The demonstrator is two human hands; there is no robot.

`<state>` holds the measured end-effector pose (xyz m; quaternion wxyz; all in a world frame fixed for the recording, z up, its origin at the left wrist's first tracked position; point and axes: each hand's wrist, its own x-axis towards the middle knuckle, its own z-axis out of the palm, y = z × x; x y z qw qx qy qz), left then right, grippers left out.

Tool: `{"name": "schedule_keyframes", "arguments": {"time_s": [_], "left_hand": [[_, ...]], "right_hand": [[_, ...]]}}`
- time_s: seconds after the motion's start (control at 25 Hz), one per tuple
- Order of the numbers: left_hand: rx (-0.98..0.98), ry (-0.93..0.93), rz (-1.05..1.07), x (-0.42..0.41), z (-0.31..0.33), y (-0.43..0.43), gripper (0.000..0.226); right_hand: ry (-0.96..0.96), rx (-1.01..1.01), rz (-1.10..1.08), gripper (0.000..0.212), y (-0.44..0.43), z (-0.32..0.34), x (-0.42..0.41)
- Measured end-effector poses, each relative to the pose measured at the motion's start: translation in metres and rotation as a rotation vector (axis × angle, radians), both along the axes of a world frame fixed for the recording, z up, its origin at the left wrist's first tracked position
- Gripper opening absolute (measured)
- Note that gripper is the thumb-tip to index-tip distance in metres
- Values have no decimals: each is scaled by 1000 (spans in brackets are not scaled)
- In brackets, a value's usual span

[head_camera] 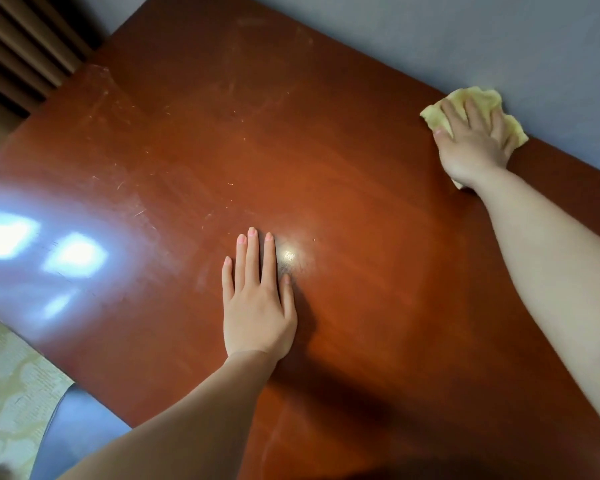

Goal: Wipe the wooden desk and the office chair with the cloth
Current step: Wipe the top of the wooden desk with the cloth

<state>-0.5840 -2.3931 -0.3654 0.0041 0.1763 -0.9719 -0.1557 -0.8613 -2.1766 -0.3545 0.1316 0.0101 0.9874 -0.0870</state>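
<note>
Bench [361, 174]: the reddish wooden top fills most of the view. It is glossy, with window glare at the near left and pale smears and fine scratches across the far half, which I judge has not been wiped yet.
Wall [465, 36]: grey, touching the bench's far edge, so the wiping stroke has to run along that seam.
Curtain [21, 39]: brown folds hang at the far left corner, apart from both hands.
Floor [11, 386]: a pale patterned covering shows below the near left edge.
Right hand [471, 143]: the arm is stretched to the far right, palm down on the cloth. The fingers [452, 116] are spread and nearly straight, pressing down rather than gripping, probably to push a broad patch of the cloth against the wood.
Left hand [257, 306]: flat on the bare middle of the bench. The fingers [253, 258] are straight and close together and hold nothing, probably a prop for the long reach.
Cloth [478, 97]: yellow and bunched under the right hand, lying on the bench against the wall.
Office chair: not in view, so that part of the task is likely still to come.
</note>
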Motion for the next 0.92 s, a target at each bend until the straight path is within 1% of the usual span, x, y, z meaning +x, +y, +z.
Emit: {"name": "schedule_keyframes", "arguments": {"time_s": [0.04, 0.12, 0.32, 0.44, 0.56, 0.68, 0.76, 0.84, 0.92], "left_hand": [[4, 2, 1, 0, 0, 0, 57], [2, -3, 2, 0, -1, -1, 57], [-14, -6, 1, -1, -3, -1, 60], [-17, -11, 5, 0, -3, -1, 61], [-26, -14, 5, 0, -3, -2, 61], [-25, -12, 5, -1, -3, -2, 62], [-21, -3, 10, -1, -2, -1, 62], [-16, 0, 10, -1, -2, 0, 62], [-16, 0, 10, -1, -2, 0, 62]], "right_hand": [[-5, -6, 2, 48, -3, 0, 2], [-2, -8, 86, 47, -5, 1, 16], [59, 8, 403, 45, -23, -1, 104], [80, -50, 639, 48, -37, 5, 171], [89, -142, 878, 43, -25, 4, 228], [102, -179, 1026, 41, 6, 5, 237], [143, -161, 992, 40, 23, 5, 219], [171, -118, 817, 42, 38, 5, 192], [181, -32, 621, 47, 50, 4, 159]]}}
